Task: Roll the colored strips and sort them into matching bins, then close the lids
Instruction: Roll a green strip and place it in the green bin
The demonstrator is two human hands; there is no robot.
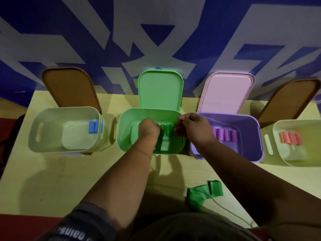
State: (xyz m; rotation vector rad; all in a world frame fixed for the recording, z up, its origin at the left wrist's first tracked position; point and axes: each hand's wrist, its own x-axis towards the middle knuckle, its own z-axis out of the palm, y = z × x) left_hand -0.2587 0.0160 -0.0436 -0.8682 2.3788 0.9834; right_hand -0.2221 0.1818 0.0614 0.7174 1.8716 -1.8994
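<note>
So left to right: the pale bin [52, 119] has blue rolls [93, 127] in it, then the green bin [125, 136] is where the action is. The left hand [148, 128] is down inside, fingers curled against the green rolls [166, 130], and the right hand [189, 126] pinches them from the other side, so I'd call this the tucking-in step. The purple bin [251, 136] holds purple rolls [225, 134] and the far-right bin [286, 153] has orange rolls [290, 137]. One loose green strip [199, 193] lies unrolled on the desk [69, 171], so next is probably letting go, rolling that, then flipping down the lids [160, 87], all still up
</note>
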